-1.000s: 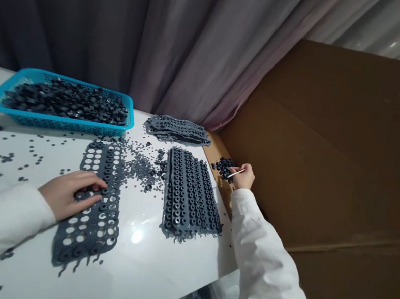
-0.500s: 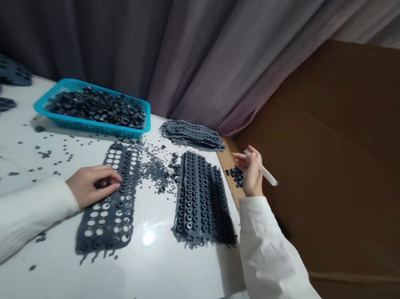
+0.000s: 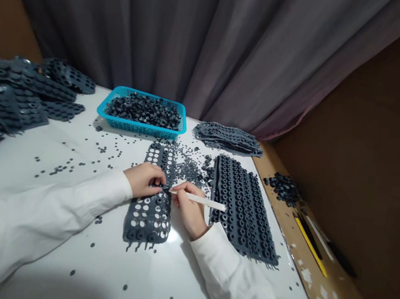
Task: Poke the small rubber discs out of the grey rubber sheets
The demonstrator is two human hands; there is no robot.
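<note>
The right hand is closing its fingers around a white stick, and the stick's thin tip is pointing at a gray sheet full of round holes. The left hand is resting on that sheet with its fingers curled, just beside the tip; I cannot tell if it is pinching anything. The two hands are sitting close together. The sheet is lying flat on the white table, in front of a blue basket that is holding lots of little black bits. A stack of bumpy sheets is lying to the right of the holey sheet, and tiny dark dots are lying between them. More black bits are sitting in a pile on a brown board, near a yellow tool.
</note>
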